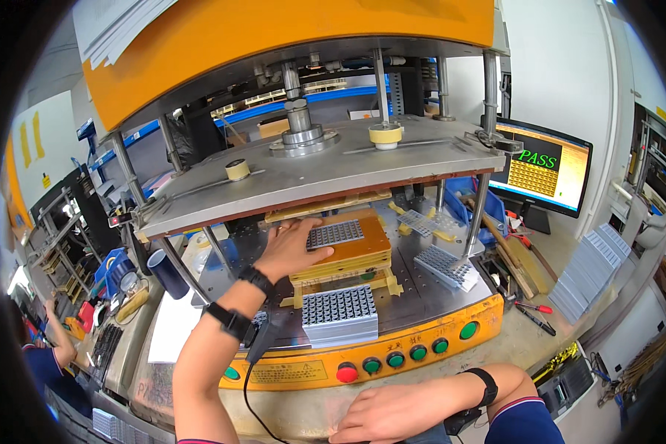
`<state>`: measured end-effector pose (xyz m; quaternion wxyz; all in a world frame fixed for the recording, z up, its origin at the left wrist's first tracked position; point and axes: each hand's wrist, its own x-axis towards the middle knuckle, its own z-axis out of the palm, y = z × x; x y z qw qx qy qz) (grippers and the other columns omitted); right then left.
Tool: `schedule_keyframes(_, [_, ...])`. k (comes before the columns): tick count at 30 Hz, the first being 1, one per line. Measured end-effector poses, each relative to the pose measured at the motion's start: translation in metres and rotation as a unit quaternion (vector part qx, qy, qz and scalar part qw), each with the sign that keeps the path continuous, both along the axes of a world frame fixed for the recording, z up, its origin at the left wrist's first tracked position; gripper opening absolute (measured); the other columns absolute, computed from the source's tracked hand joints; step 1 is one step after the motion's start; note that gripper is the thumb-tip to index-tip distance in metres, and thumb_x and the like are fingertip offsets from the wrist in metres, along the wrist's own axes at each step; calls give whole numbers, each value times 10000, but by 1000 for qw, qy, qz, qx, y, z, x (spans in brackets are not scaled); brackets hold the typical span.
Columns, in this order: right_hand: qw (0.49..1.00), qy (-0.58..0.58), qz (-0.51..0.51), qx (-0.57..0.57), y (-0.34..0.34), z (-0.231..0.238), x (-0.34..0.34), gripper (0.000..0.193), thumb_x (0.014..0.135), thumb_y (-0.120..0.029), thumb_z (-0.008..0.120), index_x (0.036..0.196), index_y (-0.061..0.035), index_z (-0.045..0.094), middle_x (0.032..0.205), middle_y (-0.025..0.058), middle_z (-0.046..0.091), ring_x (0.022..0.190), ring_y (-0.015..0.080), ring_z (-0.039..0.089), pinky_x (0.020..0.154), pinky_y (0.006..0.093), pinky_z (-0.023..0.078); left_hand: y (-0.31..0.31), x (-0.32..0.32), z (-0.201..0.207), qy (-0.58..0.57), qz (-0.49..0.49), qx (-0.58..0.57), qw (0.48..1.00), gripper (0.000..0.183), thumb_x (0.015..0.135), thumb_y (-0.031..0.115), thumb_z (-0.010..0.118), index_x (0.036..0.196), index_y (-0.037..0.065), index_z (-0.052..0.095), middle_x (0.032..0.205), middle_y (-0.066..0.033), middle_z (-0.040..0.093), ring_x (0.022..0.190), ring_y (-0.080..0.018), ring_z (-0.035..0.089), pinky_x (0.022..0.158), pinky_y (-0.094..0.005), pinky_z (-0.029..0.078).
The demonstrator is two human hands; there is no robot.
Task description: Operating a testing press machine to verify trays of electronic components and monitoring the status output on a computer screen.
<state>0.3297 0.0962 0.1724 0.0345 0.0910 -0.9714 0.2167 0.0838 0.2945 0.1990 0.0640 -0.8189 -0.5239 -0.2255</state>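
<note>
My left hand [294, 246] reaches under the grey press plate [311, 174] and rests flat on the orange fixture block [359, 248], fingers touching a grey gridded panel [336, 234] seated in it. A black wrist strap with a cord sits on that forearm. My right hand [392, 414] lies palm down on the front ledge of the machine, below the row of buttons [396, 360], holding nothing. A stack of grey gridded panels [339, 314] lies on the steel bed in front of the fixture.
More gridded panels [445, 265] lie on the bed's right side, and a taller stack [590, 270] leans on the bench at right. A monitor [546, 166] stands behind right. Pens and tools [531, 307] lie on the bench. Another person [48, 355] works at far left.
</note>
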Motion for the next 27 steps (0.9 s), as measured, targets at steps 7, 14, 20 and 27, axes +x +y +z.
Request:
schedule_keyframes(7, [1000, -14, -15, 15, -2, 8, -2, 463, 932, -368, 602, 1258, -39, 584, 1125, 157, 662, 1060, 334, 625, 906, 423, 480, 25, -34, -6, -84, -73, -48, 993, 536, 874, 388, 762, 1285, 75, 619, 1214, -150, 685, 1075, -281, 658, 1034, -390, 414])
schedule_keyframes(14, [999, 4, -32, 9, 6, -19, 4, 522, 991, -350, 546, 1408, -41, 487, 1257, 158, 606, 1175, 320, 581, 1004, 429, 439, -105, -110, -14, -104, -31, 57, 992, 501, 835, 305, 780, 1253, 91, 606, 1261, -118, 622, 1241, -341, 530, 1073, -443, 373])
schedule_keyframes(20, [999, -45, -1, -4, 4, -12, -18, 498, 1014, -379, 524, 1377, -38, 511, 1275, 152, 611, 1187, 325, 579, 1015, 419, 442, -231, -177, -71, 83, 152, -81, 982, 560, 935, 499, 631, 1334, 108, 591, 1480, -141, 497, 1470, -325, 321, 1223, -461, 208])
schedule_keyframes(27, [993, 73, -51, -70, -10, -29, -48, 230, 985, -290, 621, 1090, -92, 671, 1032, 64, 712, 936, 247, 689, 828, 358, 538, -352, -123, -117, -928, -173, -131, 302, 673, 1063, 505, 343, 1531, 21, 322, 1598, -216, 310, 1480, -369, 302, 1192, -486, 329])
